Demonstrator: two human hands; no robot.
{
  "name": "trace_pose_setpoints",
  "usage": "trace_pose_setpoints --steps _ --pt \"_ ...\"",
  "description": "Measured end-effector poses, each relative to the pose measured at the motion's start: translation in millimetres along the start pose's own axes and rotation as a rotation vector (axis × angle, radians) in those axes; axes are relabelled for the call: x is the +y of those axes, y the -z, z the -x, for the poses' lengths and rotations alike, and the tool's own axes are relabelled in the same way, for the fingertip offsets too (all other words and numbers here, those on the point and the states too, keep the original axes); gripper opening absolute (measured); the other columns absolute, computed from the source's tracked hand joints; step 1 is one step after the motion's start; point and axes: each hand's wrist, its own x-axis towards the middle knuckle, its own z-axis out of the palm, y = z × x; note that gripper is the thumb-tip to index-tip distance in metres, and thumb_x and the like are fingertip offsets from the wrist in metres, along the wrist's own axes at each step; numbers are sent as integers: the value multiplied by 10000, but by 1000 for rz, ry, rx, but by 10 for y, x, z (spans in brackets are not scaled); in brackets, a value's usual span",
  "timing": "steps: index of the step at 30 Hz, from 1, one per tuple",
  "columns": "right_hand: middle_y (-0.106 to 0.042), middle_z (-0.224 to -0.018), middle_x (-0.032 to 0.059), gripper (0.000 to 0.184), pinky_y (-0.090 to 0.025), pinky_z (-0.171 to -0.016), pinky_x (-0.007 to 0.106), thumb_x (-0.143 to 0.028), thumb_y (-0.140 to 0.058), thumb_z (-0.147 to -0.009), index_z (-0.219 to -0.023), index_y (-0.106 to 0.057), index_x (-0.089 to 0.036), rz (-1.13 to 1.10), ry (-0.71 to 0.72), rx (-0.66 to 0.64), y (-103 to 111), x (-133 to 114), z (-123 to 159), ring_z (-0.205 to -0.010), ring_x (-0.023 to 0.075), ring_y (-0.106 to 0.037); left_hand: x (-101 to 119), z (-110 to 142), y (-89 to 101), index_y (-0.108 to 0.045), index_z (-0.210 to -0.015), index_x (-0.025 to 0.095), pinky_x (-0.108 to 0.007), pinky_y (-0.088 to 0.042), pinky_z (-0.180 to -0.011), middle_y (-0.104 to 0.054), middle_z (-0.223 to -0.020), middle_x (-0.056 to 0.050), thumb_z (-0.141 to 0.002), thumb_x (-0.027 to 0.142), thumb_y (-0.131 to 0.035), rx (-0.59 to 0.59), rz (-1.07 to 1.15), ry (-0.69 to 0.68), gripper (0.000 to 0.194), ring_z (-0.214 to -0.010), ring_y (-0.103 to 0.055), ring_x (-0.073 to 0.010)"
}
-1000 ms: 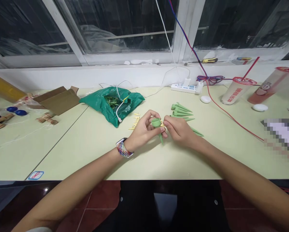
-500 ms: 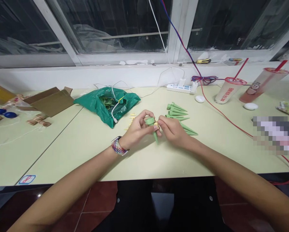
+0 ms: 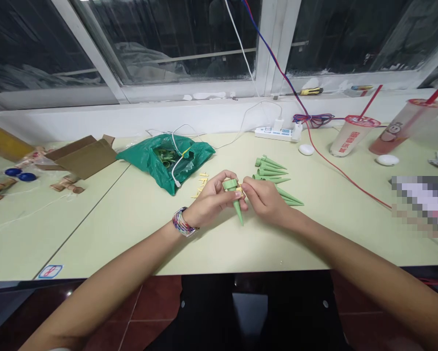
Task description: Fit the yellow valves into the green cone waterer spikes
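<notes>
My left hand (image 3: pixel 215 199) is closed around a green plastic watering spike (image 3: pixel 238 213), its wide ringed end up and its point slanting down toward the table's front. A small yellow valve (image 3: pixel 239 192) sits at the spike's side, beside my left thumb. Thumb and forefinger of my right hand (image 3: pixel 266 200) pinch the outer end of that valve. Several more green spikes (image 3: pixel 273 172) lie beyond my right hand, partly covered by it. To the left of my left hand, several loose yellow valves (image 3: pixel 202 182) lie in a column.
Behind my hands lies an open green plastic bag (image 3: pixel 138 158) with green parts inside. A cardboard box (image 3: pixel 83 158) and wooden toys (image 3: pixel 67 184) are at left. A power strip (image 3: pixel 273 132), two drink cups (image 3: pixel 354 136) (image 3: pixel 394 129) and a red cable (image 3: pixel 336 170) are at right.
The view has shifted slightly, moving the scene a little to the right. Both hands keep their grip on the spike and valve, with hardly any other movement.
</notes>
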Motion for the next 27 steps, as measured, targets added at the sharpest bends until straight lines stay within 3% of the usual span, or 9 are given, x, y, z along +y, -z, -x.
trace_pose_setpoints --steps 4,6,8,11,13,17,22,24,27 --pt "-392 -553 -45 502 -319 -542 298 -528 -354 -1098 -718 -484 -227 -278 -307 -67 -54 -15 -38 -500 139 -368 -58 70 24 -512 -1040 235 -317 -602 -743 -689 -859 2 -860 258 -790 134 -489 -283 332 -791 -741 -180" --pt "-333 -534 -58 507 -284 -508 299 -549 -346 -1093 -711 -457 -235 -320 -370 -103 -39 -13 -44 -473 136 -310 -64 86 29 -549 -1025 229 -315 -592 -767 -696 -904 -15 -840 246 -796 180 -637 -346 310 -838 -735 -184" --pt "-431 -571 -29 487 -321 -552 304 -513 -340 -1100 -727 -474 -230 -192 -261 -82 1 -13 -33 -516 146 -376 -45 78 24 -537 -1035 231 -325 -595 -755 -696 -888 -12 -846 260 -795 140 -522 -267 321 -814 -744 -192" --pt "-591 -697 28 416 -342 -628 317 -460 -382 -1092 -773 -509 -224 88 2 -24 57 -33 -3 -621 164 -475 8 39 10 -499 -1062 226 -326 -597 -677 -674 -795 7 -869 300 -790 -25 -110 -8 357 -682 -739 -189" --pt "-617 -701 29 385 -348 -638 316 -434 -385 -1093 -793 -507 -227 107 55 -35 63 -61 6 -629 166 -493 39 19 3 -501 -1052 215 -319 -591 -656 -658 -757 13 -862 318 -803 -71 31 70 371 -643 -727 -181" --pt "-594 -677 6 474 -379 -647 296 -476 -357 -1109 -765 -547 -212 -145 -142 -54 1 -93 -17 -616 145 -489 54 41 -8 -462 -1026 231 -321 -596 -688 -673 -798 16 -855 298 -817 22 -189 -86 400 -712 -751 -192" --pt "-326 -551 -66 503 -241 -482 282 -596 -418 -1060 -722 -470 -227 -474 -466 -124 -48 -15 -61 -472 116 -272 -13 85 -23 -527 -1018 227 -299 -574 -732 -682 -886 -4 -841 204 -775 159 -677 -330 306 -794 -719 -170" --pt "-334 -547 -66 507 -232 -474 283 -606 -420 -1054 -708 -431 -235 -487 -505 -123 -28 3 -72 -463 113 -266 -33 59 -14 -506 -1018 229 -298 -582 -730 -673 -876 4 -852 220 -774 132 -583 -290 316 -783 -726 -169" --pt "-484 -601 -31 499 -305 -526 286 -558 -395 -1072 -707 -456 -224 -385 -435 -96 28 -36 -83 -503 120 -354 -15 -2 29 -451 -1013 232 -301 -597 -710 -653 -820 29 -867 269 -794 77 -304 -175 375 -743 -743 -173"
